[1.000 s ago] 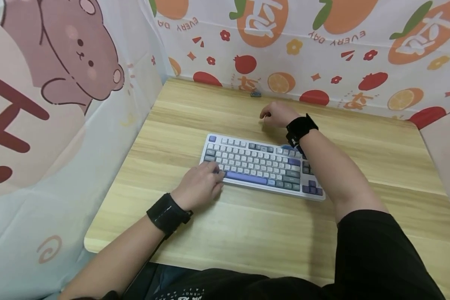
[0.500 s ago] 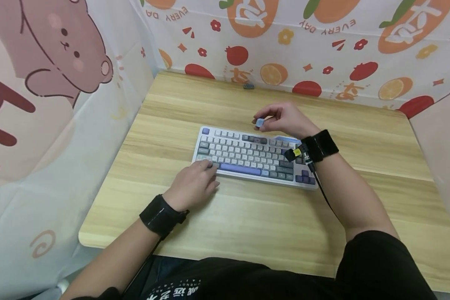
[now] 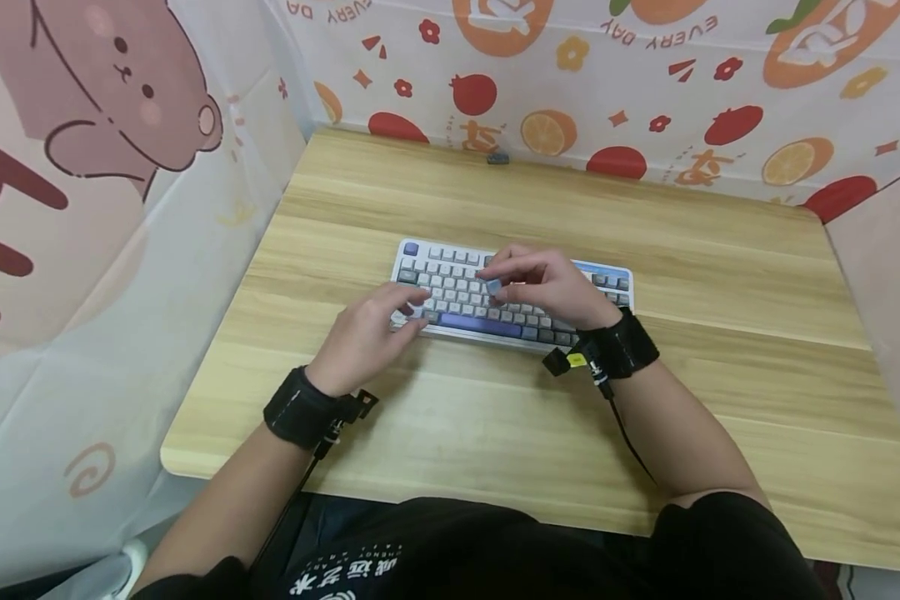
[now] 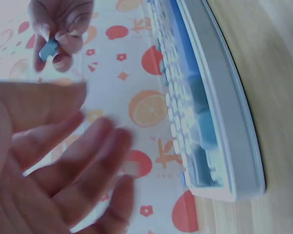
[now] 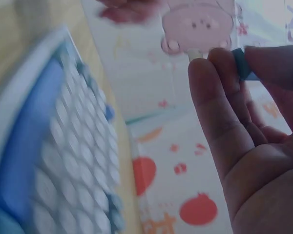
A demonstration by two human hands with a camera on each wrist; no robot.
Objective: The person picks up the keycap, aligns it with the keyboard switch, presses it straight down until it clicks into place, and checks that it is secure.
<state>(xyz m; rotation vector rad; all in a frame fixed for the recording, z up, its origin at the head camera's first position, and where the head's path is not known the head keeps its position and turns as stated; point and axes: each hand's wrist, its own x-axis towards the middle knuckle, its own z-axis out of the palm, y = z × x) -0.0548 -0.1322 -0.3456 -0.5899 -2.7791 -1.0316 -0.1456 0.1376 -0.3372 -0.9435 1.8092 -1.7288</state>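
Note:
My right hand (image 3: 551,287) hovers over the middle of a white-framed keyboard (image 3: 453,297). Between thumb and fingers it pinches a small blue keycap (image 3: 492,287), which the right wrist view shows as a teal-blue keycap (image 5: 241,64) at the fingertips. Over the keyboard's left end is my left hand (image 3: 360,337), fingers loosely spread and holding nothing; they look blurred in the left wrist view. That view also shows the bottom key row, with a gap between keycaps at the near corner. The keys beneath my right palm are hidden.
The keyboard lies on a light wooden table (image 3: 390,417). A small grey-blue object (image 3: 498,158) sits at the table's back edge, against a fruit-printed curtain (image 3: 543,92). A bear-printed curtain (image 3: 157,242) hangs along the left side. Cables trail from both wristbands.
My right hand has come back from behind the keyboard to above its middle, with the keycap now in view in its pinch. My left hand has lifted slightly off the lower-left keys.

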